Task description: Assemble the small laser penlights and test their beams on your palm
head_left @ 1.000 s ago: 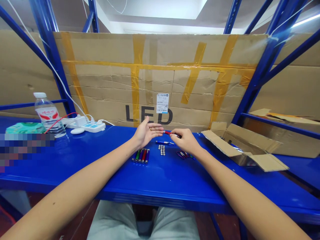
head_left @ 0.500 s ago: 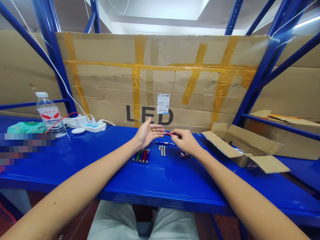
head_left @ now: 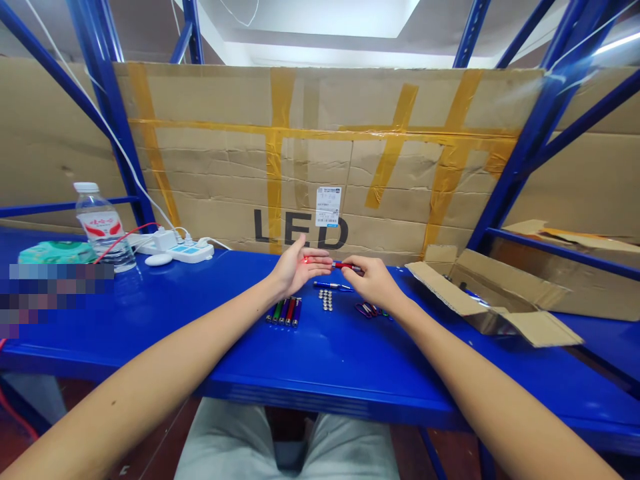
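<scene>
Your right hand (head_left: 373, 283) pinches a slim red metal laser pointer (head_left: 346, 265), casting a red dot (head_left: 305, 260) onto your open, spread left hand (head_left: 295, 268).

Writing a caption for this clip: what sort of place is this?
Probably a warehouse or stockroom: blue steel racking, a taped cardboard sheet printed LED, and an opened carton on the blue shelf deck.

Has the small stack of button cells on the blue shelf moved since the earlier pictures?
No. The button cells keep the same place beside the row of coloured laser pointers, with the same gap between them as before.
</scene>
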`<state>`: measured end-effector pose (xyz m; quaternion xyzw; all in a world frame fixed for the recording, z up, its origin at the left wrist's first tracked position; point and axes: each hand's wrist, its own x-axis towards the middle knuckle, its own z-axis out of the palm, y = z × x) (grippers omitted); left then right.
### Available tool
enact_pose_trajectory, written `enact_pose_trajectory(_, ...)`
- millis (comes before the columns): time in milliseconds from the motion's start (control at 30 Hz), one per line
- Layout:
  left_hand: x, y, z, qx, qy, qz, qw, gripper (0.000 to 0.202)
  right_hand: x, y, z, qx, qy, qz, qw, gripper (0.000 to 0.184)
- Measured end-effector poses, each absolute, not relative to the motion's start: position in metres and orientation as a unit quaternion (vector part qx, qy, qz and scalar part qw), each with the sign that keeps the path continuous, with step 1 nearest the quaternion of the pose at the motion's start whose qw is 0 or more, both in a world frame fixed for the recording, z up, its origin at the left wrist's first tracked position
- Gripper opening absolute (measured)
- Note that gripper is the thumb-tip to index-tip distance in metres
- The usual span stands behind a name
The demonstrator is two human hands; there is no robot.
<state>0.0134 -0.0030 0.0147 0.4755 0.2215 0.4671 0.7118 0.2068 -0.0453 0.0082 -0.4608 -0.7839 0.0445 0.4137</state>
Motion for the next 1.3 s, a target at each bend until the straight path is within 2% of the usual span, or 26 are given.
enact_pose_trajectory(533,0.0116,0.0033,0.0112,0.469,0.216,0.474,0.714,0.062,0.207,-0.047,0.0117,-0.479,-0.782,0.004,0.4,0.029)
enact_pose_trajectory(767,0.012,0.0019,0.0129,0.457,0.237,0.495,0.7,0.06,0.2079,-0.0464,0.0114,-0.474,-0.784,0.028,0.4,0.022)
enact_pose_trajectory(1067,0.0118,0.0039,0.011,0.463,0.237,0.485,0.703,0.06,0.2078,-0.0477,0.0124,-0.459,-0.784,0.032,0.416,0.024)
enact_pose_trajectory(1300,0.0128,0.0013,0.0131,0.462,0.25,0.494,0.693,0.06,0.2085,-0.0471,0.0117,-0.466,-0.791,0.018,0.396,0.024)
